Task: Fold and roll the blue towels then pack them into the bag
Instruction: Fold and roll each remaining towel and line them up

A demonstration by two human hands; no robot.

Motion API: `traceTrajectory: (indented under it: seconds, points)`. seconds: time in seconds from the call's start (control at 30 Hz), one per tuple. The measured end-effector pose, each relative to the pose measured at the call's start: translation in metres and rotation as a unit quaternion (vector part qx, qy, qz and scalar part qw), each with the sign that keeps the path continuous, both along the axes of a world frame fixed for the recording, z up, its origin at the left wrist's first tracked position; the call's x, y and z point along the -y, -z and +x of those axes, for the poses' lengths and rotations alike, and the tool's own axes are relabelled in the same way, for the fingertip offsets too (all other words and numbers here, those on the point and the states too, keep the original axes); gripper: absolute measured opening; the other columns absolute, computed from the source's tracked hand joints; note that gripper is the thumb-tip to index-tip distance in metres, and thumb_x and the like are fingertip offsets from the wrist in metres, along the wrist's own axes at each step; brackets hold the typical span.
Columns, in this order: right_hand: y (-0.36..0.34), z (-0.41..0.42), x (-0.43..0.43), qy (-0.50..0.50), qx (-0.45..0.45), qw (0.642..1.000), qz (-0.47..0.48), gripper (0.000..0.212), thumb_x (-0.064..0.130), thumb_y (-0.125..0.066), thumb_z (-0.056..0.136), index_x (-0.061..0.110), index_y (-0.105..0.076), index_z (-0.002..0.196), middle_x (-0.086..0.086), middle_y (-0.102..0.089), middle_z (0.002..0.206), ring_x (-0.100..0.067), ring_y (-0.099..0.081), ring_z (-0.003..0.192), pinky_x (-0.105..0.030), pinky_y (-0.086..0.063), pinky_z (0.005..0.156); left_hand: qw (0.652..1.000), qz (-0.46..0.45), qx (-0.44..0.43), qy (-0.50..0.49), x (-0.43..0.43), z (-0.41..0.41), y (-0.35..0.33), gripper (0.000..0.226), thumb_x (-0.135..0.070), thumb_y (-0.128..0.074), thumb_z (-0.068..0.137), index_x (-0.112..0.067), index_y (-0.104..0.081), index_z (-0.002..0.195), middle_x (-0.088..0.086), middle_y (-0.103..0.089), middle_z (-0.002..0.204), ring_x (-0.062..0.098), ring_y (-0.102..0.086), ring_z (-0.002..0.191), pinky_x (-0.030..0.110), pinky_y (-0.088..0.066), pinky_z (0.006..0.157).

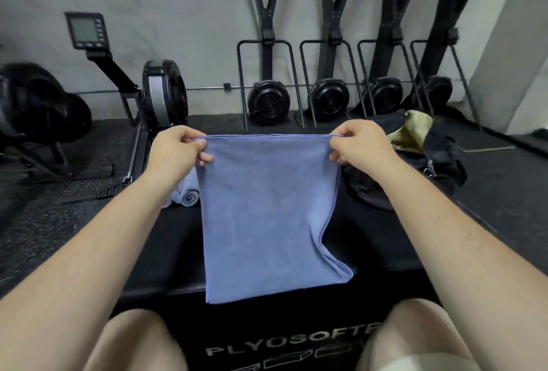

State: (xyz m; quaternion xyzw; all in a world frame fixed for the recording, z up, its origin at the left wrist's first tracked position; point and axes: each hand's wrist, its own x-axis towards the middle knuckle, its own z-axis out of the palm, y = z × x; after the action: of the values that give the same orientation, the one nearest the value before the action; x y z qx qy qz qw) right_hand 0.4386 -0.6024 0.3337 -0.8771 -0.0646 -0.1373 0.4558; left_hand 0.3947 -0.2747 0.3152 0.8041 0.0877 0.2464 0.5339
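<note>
Against grey wall [178,0], rowing machines [268,101] behind black plyo box [166,267].

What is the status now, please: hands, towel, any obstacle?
Left hand and right hand pinch blue towel top corners. Towel hangs folded over black box. Nothing blocking.

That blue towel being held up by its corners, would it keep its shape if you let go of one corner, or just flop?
Probably flop: the blue towel hangs limp between the left hand and right hand, its lower corner curling. It looks light, since a fingertip pinch holds it. Being soft, it likely drapes wherever it lands.
</note>
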Motion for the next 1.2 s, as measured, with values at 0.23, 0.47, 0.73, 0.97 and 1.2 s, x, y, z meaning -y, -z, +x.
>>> traceTrajectory:
  seconds: [0.23,0.47,0.73,0.97,1.2]
  points:
    - [-0.048,-0.036,0.013,-0.014,0.047,0.999,-0.008,0.007,0.012,-0.069,0.091,0.013,-0.075,0.087,-0.003,-0.07,0.058,-0.012,-0.068,0.05,-0.022,-0.052,0.052,1.0,0.0,0.027,-0.004,0.0,-0.039,-0.055,0.005,-0.003,-0.066,0.095,-0.002,-0.071,0.095,0.015,-0.068,0.068,0.01,-0.068,0.05,0.018,-0.054,0.049]
    - [-0.1,-0.069,0.025,-0.014,0.103,0.989,0.102,0.013,0.019,-0.064,0.097,0.019,-0.075,0.089,-0.003,-0.067,0.055,-0.009,-0.055,0.046,-0.023,-0.049,0.053,0.996,0.01,0.085,-0.019,0.01,-0.077,-0.111,0.008,-0.013,-0.067,0.095,-0.012,-0.075,0.095,0.008,-0.071,0.062,0.019,-0.068,0.061,0.026,-0.053,0.058]
    - [-0.142,-0.093,0.035,0.031,0.248,0.966,0.071,0.017,0.018,-0.055,0.101,0.02,-0.07,0.092,-0.001,-0.066,0.055,-0.005,-0.061,0.052,-0.013,-0.045,0.062,0.984,0.021,0.177,-0.021,0.029,-0.11,-0.177,0.009,-0.017,-0.068,0.095,-0.019,-0.075,0.09,-0.012,-0.063,0.05,0.002,-0.058,0.043,0.018,-0.05,0.055]
    - [-0.14,-0.082,0.04,0.022,0.201,0.979,0.03,0.018,0.017,-0.057,0.1,0.021,-0.071,0.09,-0.001,-0.067,0.056,-0.006,-0.062,0.049,-0.021,-0.046,0.061,0.989,0.032,0.146,-0.018,0.028,-0.091,-0.172,0.007,-0.018,-0.071,0.093,-0.017,-0.076,0.088,-0.001,-0.067,0.056,0.002,-0.054,0.041,0.015,-0.044,0.048]
    - [-0.098,-0.03,0.021,0.006,0.126,0.992,0.031,0.017,0.013,-0.057,0.1,0.015,-0.07,0.089,-0.006,-0.073,0.069,-0.012,-0.072,0.06,-0.039,-0.061,0.071,0.998,-0.006,0.069,-0.007,0.013,-0.036,-0.133,0.006,-0.004,-0.069,0.094,-0.005,-0.072,0.089,0.007,-0.068,0.064,0.006,-0.064,0.048,0.019,-0.054,0.053]
